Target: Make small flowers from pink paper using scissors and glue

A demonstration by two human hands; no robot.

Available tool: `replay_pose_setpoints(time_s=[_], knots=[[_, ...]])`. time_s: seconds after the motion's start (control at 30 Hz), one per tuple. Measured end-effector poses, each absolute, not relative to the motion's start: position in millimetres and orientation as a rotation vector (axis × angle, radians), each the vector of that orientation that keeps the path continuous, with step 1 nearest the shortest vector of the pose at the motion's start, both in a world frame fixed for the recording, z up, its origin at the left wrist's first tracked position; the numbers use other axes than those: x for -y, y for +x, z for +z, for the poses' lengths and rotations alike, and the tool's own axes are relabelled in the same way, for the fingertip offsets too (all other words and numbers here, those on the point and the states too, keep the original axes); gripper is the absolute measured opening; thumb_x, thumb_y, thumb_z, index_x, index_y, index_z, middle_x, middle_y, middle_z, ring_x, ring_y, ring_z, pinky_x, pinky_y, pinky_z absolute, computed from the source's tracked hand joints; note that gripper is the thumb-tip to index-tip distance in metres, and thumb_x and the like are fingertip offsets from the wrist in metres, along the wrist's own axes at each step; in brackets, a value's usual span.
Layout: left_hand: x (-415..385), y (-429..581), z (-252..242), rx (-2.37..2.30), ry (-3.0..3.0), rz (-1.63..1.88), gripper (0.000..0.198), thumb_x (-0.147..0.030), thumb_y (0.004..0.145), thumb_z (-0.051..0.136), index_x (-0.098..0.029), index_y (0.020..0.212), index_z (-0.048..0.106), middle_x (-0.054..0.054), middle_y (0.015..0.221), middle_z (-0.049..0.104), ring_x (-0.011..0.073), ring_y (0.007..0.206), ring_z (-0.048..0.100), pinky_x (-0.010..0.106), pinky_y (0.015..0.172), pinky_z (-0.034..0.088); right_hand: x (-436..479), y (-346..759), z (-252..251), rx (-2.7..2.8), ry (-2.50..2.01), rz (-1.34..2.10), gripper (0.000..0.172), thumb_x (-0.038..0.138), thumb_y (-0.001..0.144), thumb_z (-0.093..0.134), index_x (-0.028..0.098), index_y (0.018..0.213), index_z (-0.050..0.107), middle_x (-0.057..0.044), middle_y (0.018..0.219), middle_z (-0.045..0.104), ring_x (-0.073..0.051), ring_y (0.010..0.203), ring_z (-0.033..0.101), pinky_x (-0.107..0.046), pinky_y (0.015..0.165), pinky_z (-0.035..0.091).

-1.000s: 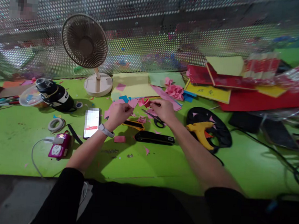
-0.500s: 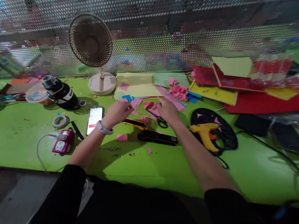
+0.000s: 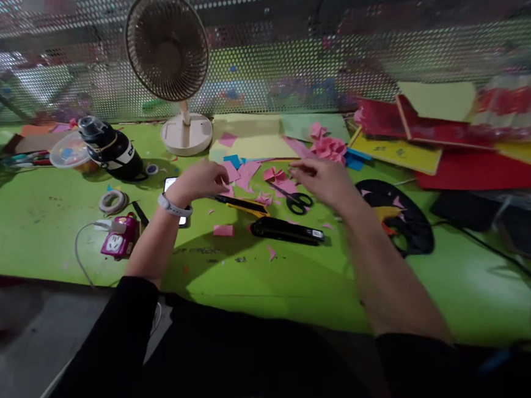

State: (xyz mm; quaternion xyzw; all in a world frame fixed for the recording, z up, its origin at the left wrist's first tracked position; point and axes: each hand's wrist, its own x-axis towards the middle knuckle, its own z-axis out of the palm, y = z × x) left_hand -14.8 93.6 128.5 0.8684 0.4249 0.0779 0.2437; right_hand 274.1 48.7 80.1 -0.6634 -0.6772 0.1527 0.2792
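My left hand [image 3: 201, 180], with a pale band on the wrist, hovers over the phone's right side, fingers curled downward and apart, near pink paper scraps [image 3: 248, 174]. My right hand [image 3: 320, 177] is above the scissors [image 3: 298, 203], its fingers apart with nothing visible between them. Between the hands lies a small folded pink flower [image 3: 274, 174]. Below it are a yellow and black cutter [image 3: 247, 207] and a black stapler [image 3: 287, 230]. A pink slip [image 3: 223, 230] rests left of the stapler. A cluster of pink paper flowers [image 3: 328, 147] sits behind my right hand.
A fan [image 3: 186, 134] and a black bottle [image 3: 113, 150] stand at the back left. Tape [image 3: 112, 202] and a purple socket [image 3: 119, 236] lie left. To the right are a glue gun [image 3: 386, 214] on a black tray [image 3: 422, 230] and red and yellow card [image 3: 391, 152].
The view has shifted slightly. My hands have moved farther apart; my right hand has moved right, uncovering the scissors and covering part of the glue gun. My left hand has moved left over the phone.
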Motion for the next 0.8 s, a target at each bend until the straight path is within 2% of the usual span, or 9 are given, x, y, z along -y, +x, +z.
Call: replay_pose_setpoints(time_s=[0.07,0.13,0.27,0.4,0.57,0.67,0.73,0.8], knots=[[-90.2,-9.3,118.7,-0.926,2.309,-0.055,0.020,-0.025,0.063,0.081,-0.019,0.080,0.075,0.003,0.073,0.073,0.0161,0.062,0.062,0.024,0.059,0.039,-35.7,279.0,85.7,1.843,-1.709,0.492,0.033,0.039,0.088,0.062,0.018,0.107,0.077,-0.009,0.095,0.077,-0.022,0.075,0.067,-0.034,0.069,0.049],[-83.1,-3.2,105.6,-0.790,2.255,-0.206,0.018,-0.025,0.058,0.083,-0.021,0.074,0.074,0.001,0.069,0.072,0.0157,0.061,0.061,0.024,0.060,0.039,-21.5,283.6,88.9,1.889,-1.659,0.595,0.032,0.043,0.086,0.065,0.021,0.104,0.078,-0.008,0.096,0.077,-0.022,0.077,0.067,-0.034,0.070,0.049],[-65.9,0.5,81.3,-0.806,2.317,-0.215,0.015,-0.017,0.053,0.081,-0.022,0.055,0.067,-0.001,0.054,0.063,0.0142,0.052,0.053,0.025,0.057,0.035,-1.8,284.8,87.2,1.958,-1.611,0.866,0.025,0.043,0.083,0.070,0.026,0.098,0.079,-0.004,0.096,0.077,-0.023,0.080,0.068,-0.036,0.073,0.051],[-59.1,-7.6,70.7,-0.791,2.290,-0.167,0.019,-0.017,0.052,0.079,-0.022,0.048,0.061,-0.003,0.046,0.056,0.0109,0.044,0.044,0.024,0.051,0.028,-10.2,262.8,81.2,2.034,-1.657,0.855,0.026,0.040,0.088,0.063,0.023,0.101,0.079,-0.007,0.097,0.077,-0.022,0.079,0.067,-0.036,0.071,0.049],[-58.4,-13.6,73.0,-0.800,2.274,-0.128,0.014,-0.012,0.055,0.073,-0.021,0.052,0.063,-0.003,0.052,0.059,0.0104,0.046,0.045,0.024,0.048,0.025,-33.0,243.8,88.0,2.199,-1.617,0.679,0.022,0.036,0.088,0.064,0.023,0.101,0.077,-0.008,0.105,0.075,-0.024,0.085,0.066,-0.035,0.071,0.046],[-58.1,-14.6,85.1,-0.803,2.359,-0.053,0.009,-0.011,0.062,0.067,-0.020,0.061,0.066,0.000,0.065,0.067,0.0116,0.055,0.053,0.023,0.053,0.032,-33.3,262.9,93.2,2.084,-1.667,0.538,0.024,0.037,0.089,0.061,0.025,0.105,0.075,-0.006,0.102,0.075,-0.022,0.082,0.066,-0.033,0.068,0.045],[-59.6,-15.2,95.8,-0.798,2.367,0.022,0.004,-0.017,0.073,0.065,-0.020,0.074,0.068,0.003,0.078,0.071,0.0134,0.065,0.060,0.023,0.058,0.038,-28.7,278.3,90.8,2.027,-1.759,0.471,0.022,0.036,0.090,0.060,0.024,0.101,0.075,-0.006,0.096,0.075,-0.021,0.078,0.065,-0.033,0.066,0.044],[-62.3,-15.2,103.7,-0.792,2.277,0.085,0.008,-0.026,0.081,0.065,-0.018,0.084,0.066,0.005,0.082,0.072,0.0138,0.068,0.064,0.023,0.059,0.043,-24.0,287.1,82.7,2.049,-1.894,0.445,0.019,0.035,0.089,0.061,0.022,0.094,0.073,-0.007,0.092,0.074,-0.021,0.074,0.063,-0.032,0.063,0.043]])
